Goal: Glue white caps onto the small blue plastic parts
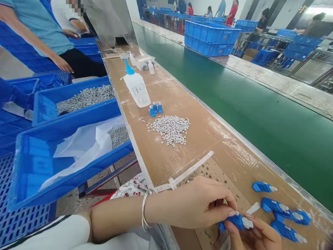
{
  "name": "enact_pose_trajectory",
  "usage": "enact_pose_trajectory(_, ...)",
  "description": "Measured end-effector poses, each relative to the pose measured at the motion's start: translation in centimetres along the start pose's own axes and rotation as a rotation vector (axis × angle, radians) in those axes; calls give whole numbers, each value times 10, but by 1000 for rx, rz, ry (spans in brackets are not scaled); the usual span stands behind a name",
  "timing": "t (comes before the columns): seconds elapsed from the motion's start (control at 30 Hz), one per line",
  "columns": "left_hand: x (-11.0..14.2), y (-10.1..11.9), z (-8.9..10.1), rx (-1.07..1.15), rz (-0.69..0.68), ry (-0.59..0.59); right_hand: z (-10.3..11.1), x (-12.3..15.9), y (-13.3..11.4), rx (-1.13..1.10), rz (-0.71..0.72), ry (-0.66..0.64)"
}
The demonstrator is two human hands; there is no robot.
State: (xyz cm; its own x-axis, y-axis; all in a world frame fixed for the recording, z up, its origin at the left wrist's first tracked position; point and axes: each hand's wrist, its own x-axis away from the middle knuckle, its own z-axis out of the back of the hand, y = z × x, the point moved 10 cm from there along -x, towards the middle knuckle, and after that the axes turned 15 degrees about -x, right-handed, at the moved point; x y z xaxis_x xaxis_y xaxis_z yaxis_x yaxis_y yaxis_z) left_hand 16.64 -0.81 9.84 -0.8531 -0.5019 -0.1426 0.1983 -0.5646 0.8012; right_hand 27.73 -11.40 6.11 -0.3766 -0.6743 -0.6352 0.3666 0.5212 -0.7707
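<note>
The left hand [192, 205] is closed in a pinch, with a blue plastic part [232, 221] gripped at its fingertips. The white end of that part is held against the right hand [253, 236], which is curled closed around it from below. A metal bangle [144, 210] is worn on the left wrist. Four similar blue-and-white parts [287, 231] are laid just beyond the right hand, and a small white piece [253, 208] is seen just above it. Both hands are positioned over a brown workbench [156, 163]. Farther ahead of the left hand, a heap of small grey-white pieces [169, 130] is spread on the bench, with small blue pieces [155, 108] and a glue bottle with a blue nozzle [136, 88] beyond it. To the left of the hand, blue crates [83, 100] are filled with similar pieces. A green conveyor belt [234, 86] is seen to the right of the bench. A co-worker's hand [65, 64] is visible far ahead.
</note>
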Motion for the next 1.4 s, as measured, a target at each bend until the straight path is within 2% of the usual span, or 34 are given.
enact_pose_trajectory(0.07, -3, -5, -5, 56, 40, -21, -5, -3, -3, -34, 8, -35)
enact_pose_trajectory(0.23, -3, -18, -11, 188, 88, -51, -9, -8, -7, -36, -1, -13)
enact_pose_trajectory(0.47, -2, -13, -9, 51, 50, -25, -10, -9, -9, -32, -4, 48)
enact_pose_trajectory(0.6, 2, -3, -6, -44, -45, 44, -10, -7, -5, -69, -27, 54)
enact_pose_trajectory(0.73, 7, 4, -5, -3, -164, 33, -6, -3, -4, -60, -61, 130)
enact_pose_trajectory(0.87, 9, -4, -6, 78, -107, -13, -4, 0, -3, -21, -104, 181)
enact_pose_trajectory(0.93, 10, -5, -5, 126, -106, 14, 0, 0, -2, -21, -116, 214)
enact_pose_trajectory(1.0, 13, 2, -4, 140, -179, 67, 1, -1, -2, -39, -116, 212)
enact_pose_trajectory(1.13, 21, 15, -10, -7, -291, 125, -4, -6, 0, -92, -133, 140)
enact_pose_trajectory(1.23, 24, 18, -14, -113, -321, 156, -5, -7, 2, -132, -181, 158)
enact_pose_trajectory(1.33, 26, 17, -12, -144, -325, 216, -5, -5, 3, -141, -224, 170)
enact_pose_trajectory(1.4, 25, 16, -11, -156, -320, 211, -4, -4, 3, -133, -226, 169)
